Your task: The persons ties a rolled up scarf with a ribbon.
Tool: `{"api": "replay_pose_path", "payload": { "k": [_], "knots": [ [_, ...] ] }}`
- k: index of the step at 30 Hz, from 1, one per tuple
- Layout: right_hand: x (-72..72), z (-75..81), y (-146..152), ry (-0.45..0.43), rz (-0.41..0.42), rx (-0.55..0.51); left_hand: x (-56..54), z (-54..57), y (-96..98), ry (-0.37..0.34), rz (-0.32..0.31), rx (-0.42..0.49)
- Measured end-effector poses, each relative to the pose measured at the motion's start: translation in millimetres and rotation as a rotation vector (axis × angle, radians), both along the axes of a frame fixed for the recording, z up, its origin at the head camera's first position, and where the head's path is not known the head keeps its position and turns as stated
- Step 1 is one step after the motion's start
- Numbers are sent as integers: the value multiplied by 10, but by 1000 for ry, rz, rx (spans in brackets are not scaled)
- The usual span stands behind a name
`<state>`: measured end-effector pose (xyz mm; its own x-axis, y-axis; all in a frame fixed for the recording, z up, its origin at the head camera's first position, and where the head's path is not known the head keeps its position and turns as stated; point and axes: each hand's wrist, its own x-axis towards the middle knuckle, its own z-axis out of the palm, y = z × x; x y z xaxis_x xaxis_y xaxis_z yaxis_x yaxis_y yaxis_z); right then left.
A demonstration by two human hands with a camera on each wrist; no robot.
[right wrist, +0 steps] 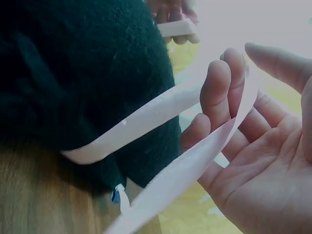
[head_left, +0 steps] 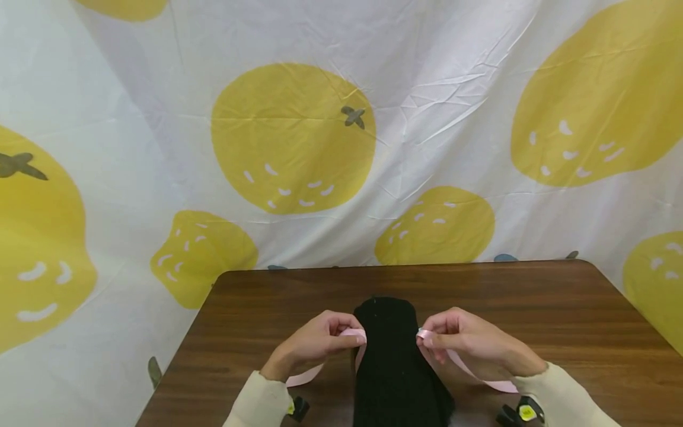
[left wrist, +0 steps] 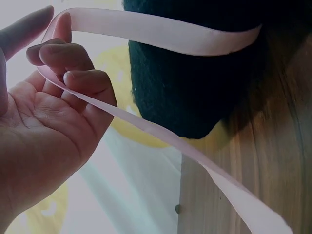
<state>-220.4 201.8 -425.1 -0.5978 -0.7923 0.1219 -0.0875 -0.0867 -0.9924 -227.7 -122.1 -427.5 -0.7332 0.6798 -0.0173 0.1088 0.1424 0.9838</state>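
Note:
A long black piece of fuzzy, knit-looking fabric (head_left: 395, 367) lies lengthwise on the table between the hands. Pale pink ribbon (left wrist: 165, 34) emerges from both sides of it, apparently running underneath. On the fabric's left side, the left hand (head_left: 322, 338) pinches the ribbon between thumb and fingers, and a loose tail hangs below. Opposite it, the right hand (head_left: 469, 341) pinches the other stretch of ribbon (right wrist: 146, 114), whose tail trails toward the right sleeve. Both hands are raised a little above the tabletop. A small white loop with a blue bit (right wrist: 117, 195) shows by the fabric's lower edge.
The brown wooden table (head_left: 299, 290) has rounded far corners. Behind it hangs a white cloth (head_left: 427, 71) printed with yellow fruit. Black and yellow wrist devices (head_left: 525, 410) sit at both cream sleeves (head_left: 258, 400).

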Motion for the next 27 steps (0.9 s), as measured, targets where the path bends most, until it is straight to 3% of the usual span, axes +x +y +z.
{"api": "replay_pose_path", "payload": {
  "k": [4, 11, 18, 27],
  "knots": [
    [20, 35, -55, -65, -35, 17, 21, 6, 53, 0, 7, -4],
    [-32, 40, -122, 155, -23, 65, 22, 16, 116, 57, 15, -37],
    [-67, 47, -186, 270, -2, 80, 12, 38, 200, 128, 8, -65],
    [-77, 96, -267, 288, -52, 150, 1, 76, 296, 145, -24, -41]
  ]
}}
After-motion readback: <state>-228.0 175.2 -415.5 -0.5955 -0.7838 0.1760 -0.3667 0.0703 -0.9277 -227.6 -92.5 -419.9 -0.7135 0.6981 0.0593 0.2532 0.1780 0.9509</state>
